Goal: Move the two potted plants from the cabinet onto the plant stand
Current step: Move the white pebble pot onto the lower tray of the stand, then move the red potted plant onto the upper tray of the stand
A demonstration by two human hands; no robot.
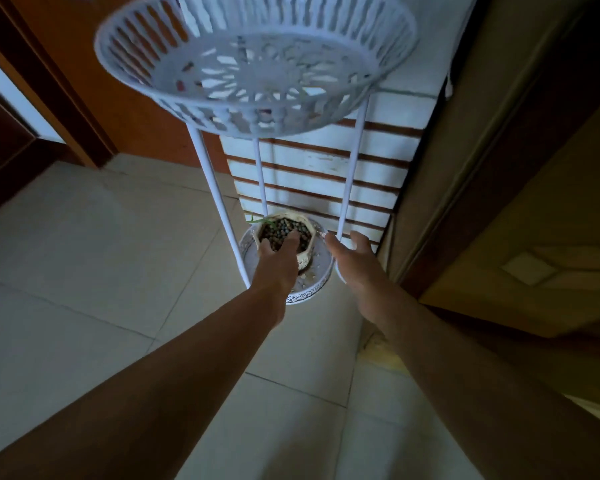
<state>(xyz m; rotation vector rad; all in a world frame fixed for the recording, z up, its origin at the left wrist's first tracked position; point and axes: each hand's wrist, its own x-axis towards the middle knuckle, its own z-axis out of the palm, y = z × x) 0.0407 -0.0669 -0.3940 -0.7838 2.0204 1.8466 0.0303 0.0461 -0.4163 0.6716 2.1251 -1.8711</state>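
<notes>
A small cream pot [305, 259], filled with dark pebbles and showing one small green shoot, sits on the round lower tray [307, 292] of the white plant stand. My left hand [277, 254] grips the pot's near rim, fingers resting over the pebbles. My right hand [355, 263] hovers just right of the tray with its fingers spread, holding nothing. The stand's upper white slotted basket [257, 64] is above, close to the camera, with no pot in it. A second pot is not in view.
Thin white stand legs [219, 202] run between basket and tray on either side of my hands. A white and brown striped wall panel [326, 174] is behind. A wooden door frame [465, 202] stands right, brown doors left, pale floor tiles [101, 254] below.
</notes>
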